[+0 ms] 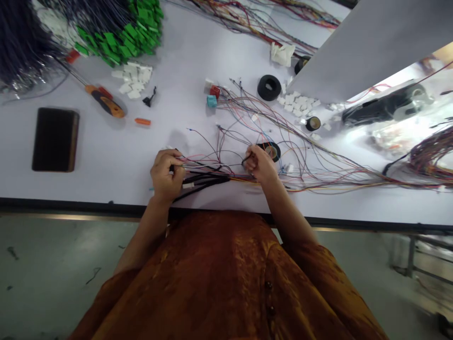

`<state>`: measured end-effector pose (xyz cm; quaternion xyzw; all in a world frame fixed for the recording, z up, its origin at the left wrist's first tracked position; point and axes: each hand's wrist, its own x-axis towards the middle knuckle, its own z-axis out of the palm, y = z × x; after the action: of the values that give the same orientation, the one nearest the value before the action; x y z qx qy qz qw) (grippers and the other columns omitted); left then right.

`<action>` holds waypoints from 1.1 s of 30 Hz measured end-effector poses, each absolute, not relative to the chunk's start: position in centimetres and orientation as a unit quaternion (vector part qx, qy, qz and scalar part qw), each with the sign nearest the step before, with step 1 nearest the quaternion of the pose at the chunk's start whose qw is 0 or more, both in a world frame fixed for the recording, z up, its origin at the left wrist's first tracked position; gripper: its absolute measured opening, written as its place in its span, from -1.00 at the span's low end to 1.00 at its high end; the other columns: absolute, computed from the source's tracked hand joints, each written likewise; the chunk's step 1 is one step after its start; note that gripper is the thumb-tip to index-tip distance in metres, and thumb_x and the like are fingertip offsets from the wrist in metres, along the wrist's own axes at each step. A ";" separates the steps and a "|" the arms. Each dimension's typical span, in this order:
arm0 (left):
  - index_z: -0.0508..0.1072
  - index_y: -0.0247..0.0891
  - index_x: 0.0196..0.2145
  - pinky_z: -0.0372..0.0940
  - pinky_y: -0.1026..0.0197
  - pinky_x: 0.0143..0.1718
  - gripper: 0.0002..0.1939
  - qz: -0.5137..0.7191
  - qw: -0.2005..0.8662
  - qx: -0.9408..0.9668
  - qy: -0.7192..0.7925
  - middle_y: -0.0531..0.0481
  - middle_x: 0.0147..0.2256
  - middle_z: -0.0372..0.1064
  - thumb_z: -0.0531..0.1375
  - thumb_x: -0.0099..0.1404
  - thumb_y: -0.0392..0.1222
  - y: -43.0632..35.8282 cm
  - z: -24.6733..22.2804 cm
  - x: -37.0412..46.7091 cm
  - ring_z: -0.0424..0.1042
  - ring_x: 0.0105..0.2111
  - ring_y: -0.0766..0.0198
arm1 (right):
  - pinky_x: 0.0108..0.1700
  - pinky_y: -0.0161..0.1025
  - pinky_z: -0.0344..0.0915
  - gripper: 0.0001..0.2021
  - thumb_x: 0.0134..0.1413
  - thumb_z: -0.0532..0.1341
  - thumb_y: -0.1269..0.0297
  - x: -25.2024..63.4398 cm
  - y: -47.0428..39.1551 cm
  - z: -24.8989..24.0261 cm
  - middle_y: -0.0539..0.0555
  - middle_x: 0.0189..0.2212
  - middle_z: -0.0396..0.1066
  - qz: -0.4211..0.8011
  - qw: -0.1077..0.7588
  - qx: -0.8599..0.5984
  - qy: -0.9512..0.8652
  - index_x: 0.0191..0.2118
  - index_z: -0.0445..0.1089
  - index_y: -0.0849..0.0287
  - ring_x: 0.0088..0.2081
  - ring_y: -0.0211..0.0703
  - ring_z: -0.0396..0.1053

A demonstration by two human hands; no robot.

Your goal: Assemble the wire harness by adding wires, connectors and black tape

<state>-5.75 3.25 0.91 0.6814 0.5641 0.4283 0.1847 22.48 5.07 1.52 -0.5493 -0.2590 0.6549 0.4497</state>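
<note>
My left hand (167, 174) is closed, thumb against fingers, on the left end of a wire bundle (208, 175) with black-sleeved branches. A small white connector (188, 185) lies beside its fingertips. To the right, my right hand (261, 163) pinches a thin dark wire or strip (247, 159); which of the two I cannot tell. Stretched between both hands are pale and dark wires. Just behind the right fingers lies a black tape roll (275, 150). Farther up, a teal connector (211, 101) and a red connector (214, 91) end other wires of the harness.
At left lie a dark rectangular case (55, 140), an orange-black screwdriver (106, 101) and white connector pieces (134, 79). Green connectors (122, 42) on dark wires are piled behind. A second tape roll (269, 88) sits near a grey panel (368, 47). The table's dark edge (71, 206) runs in front.
</note>
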 end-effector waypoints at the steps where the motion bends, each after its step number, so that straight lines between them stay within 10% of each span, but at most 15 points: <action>1: 0.29 -0.17 -0.42 0.37 0.01 -0.07 -0.89 0.416 0.194 0.683 0.568 -0.07 -0.24 0.45 0.12 0.16 -0.37 3.4 0.8 -6.0 0.44 -0.15 0.15 | -0.63 -0.37 -0.01 -0.63 0.00 0.31 -0.05 22.5 4.9 1.4 -0.14 -0.52 0.22 0.638 0.478 -0.549 -0.251 -0.41 0.22 0.11 -0.66 -0.47 -0.04; 11: 0.46 -0.15 -0.09 0.25 0.27 -0.54 -0.64 0.407 0.411 0.630 0.518 -0.04 0.08 0.43 0.08 0.19 -0.39 3.9 7.3 -3.4 0.37 -0.53 0.43 | -0.62 -0.40 0.00 -0.65 0.01 0.34 -0.05 21.7 3.4 0.9 -0.15 -0.50 0.22 0.623 0.507 -0.524 -0.284 -0.32 0.29 0.10 -0.66 -0.49 0.02; 16: 0.42 -0.27 0.07 0.10 0.33 -0.73 -0.45 0.210 0.659 0.555 0.461 -0.13 -0.22 0.53 0.07 0.10 -0.41 7.4 6.1 3.6 0.37 -0.64 0.38 | -0.63 -0.42 0.00 -0.69 0.02 0.33 0.00 21.4 2.6 0.7 -0.15 -0.55 0.24 0.615 0.511 -0.512 -0.315 -0.31 0.36 0.13 -0.67 -0.51 0.04; 24: 0.25 -0.11 0.21 0.40 0.32 -0.44 -0.38 0.473 0.483 0.532 0.510 -0.25 0.29 0.21 0.21 0.19 -0.29 9.4 -1.3 4.7 0.44 -0.49 0.45 | -0.68 -0.43 -0.08 -0.76 0.01 0.31 0.09 21.3 2.1 -0.1 -0.19 -0.65 0.21 0.596 0.539 -0.511 -0.304 -0.39 0.32 0.14 -0.73 -0.50 -0.02; 33: 0.38 -0.14 0.13 0.35 0.36 -0.47 -0.60 0.462 0.428 0.614 0.475 -0.18 0.12 0.42 0.19 0.34 -0.13 8.5 -1.1 4.4 0.54 -0.30 0.28 | -0.57 -0.36 -0.13 -0.78 0.06 0.24 0.13 20.3 2.6 0.5 -0.16 -0.67 0.04 0.542 0.422 -0.572 -0.448 -0.44 0.36 0.18 -0.62 -0.43 -0.06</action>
<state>4.38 8.53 -1.07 0.6142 0.4753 0.4623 0.4278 20.28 2.56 0.54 -0.5719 -0.4484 0.5418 0.4223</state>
